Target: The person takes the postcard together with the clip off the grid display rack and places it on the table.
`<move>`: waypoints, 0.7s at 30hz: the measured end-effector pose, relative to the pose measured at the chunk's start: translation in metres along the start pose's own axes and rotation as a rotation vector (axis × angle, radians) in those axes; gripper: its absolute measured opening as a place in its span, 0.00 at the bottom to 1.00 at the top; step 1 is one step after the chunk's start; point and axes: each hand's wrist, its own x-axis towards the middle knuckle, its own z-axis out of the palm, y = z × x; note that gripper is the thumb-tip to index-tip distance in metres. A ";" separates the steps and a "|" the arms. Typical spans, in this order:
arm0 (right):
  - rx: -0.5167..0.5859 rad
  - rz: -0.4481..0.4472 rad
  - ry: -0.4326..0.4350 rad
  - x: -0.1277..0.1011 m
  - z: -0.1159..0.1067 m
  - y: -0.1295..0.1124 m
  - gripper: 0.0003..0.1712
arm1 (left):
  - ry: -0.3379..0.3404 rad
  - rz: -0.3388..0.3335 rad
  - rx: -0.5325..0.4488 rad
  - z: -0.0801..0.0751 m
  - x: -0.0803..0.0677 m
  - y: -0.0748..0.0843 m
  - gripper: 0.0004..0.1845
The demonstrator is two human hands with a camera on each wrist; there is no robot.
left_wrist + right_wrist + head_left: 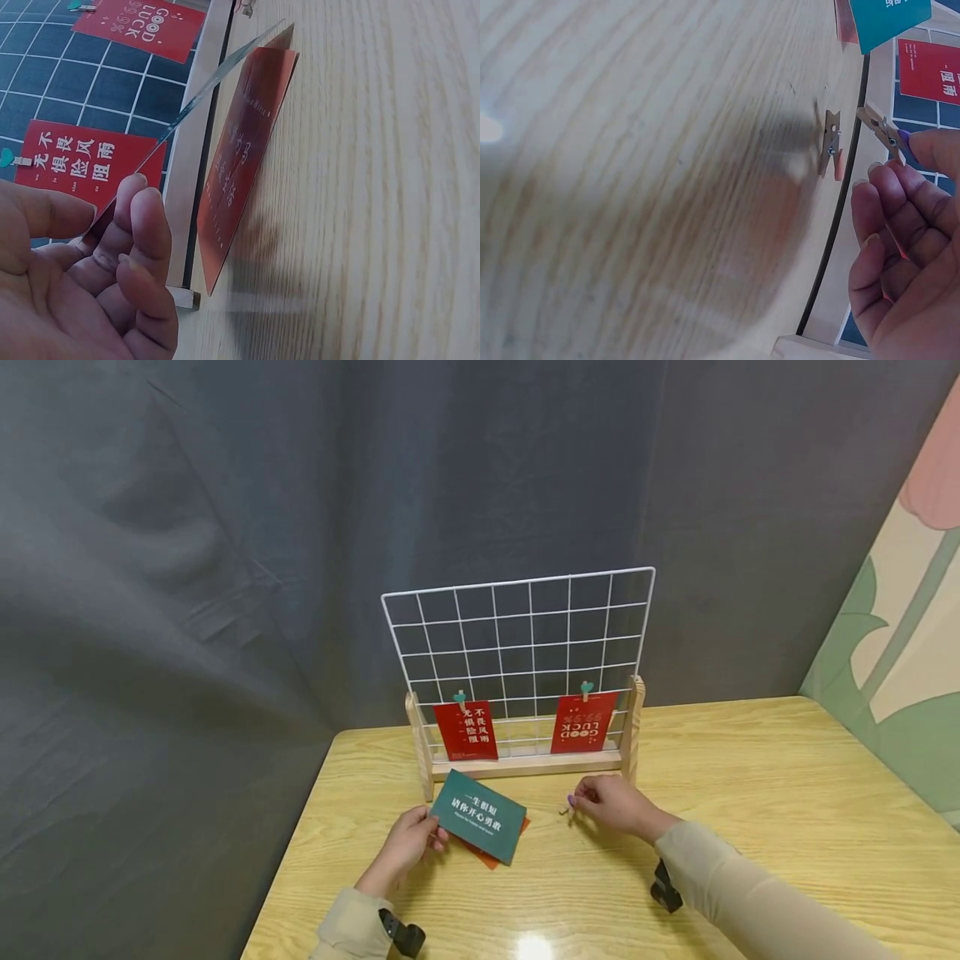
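Observation:
My left hand (429,828) pinches a teal card (477,816) with white writing by its left end and holds it tilted just above the table. In the left wrist view that teal card (214,94) shows edge-on between thumb and fingers of the left hand (112,206). Under it an orange-red card (491,857) (244,165) lies flat on the wood. My right hand (579,802) (896,161) pinches a small wooden clip (881,131) at its fingertips. A second wooden clip (829,142) (563,812) lies on the table just beside it.
A white wire grid (525,635) stands in a wooden base (525,764) at the table's back. Two red cards (466,730) (583,722) hang clipped on its lowest rows. The yellow wooden table (750,793) is backed by a grey curtain (225,568); a painted panel (900,643) stands right.

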 end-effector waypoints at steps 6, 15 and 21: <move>0.005 0.048 -0.035 -0.001 0.005 0.001 0.08 | -0.012 -0.004 0.004 0.000 0.000 -0.003 0.12; 0.011 0.023 -0.034 -0.003 0.008 0.003 0.08 | -0.013 -0.003 0.030 0.000 0.003 -0.007 0.12; 0.014 0.028 -0.046 -0.005 0.010 0.006 0.09 | -0.016 0.001 0.049 0.000 0.005 -0.010 0.12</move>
